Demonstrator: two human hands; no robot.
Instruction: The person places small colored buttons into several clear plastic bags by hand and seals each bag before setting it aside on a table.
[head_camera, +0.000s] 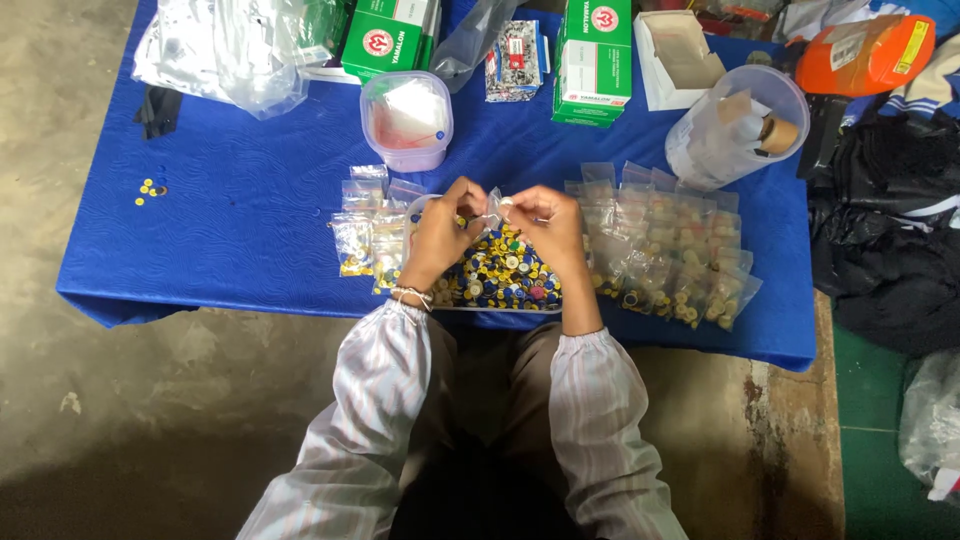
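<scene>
Can't really make out the tiny clear bag (492, 207) pinched between the left hand (440, 235) and right hand (548, 228), way too small. Tray (500, 306) of little caps half hidden under both hands. Orange bag (868, 52) near the table's far right corner cut off up top. Yellow bits (150, 188) by the left edge too tiny to identify.

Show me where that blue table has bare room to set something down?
Bare cloth lies left of the small bags, below the plastic sheet. Crowded: the tray of caps, the filled bags and the boxes along the far edge.
</scene>
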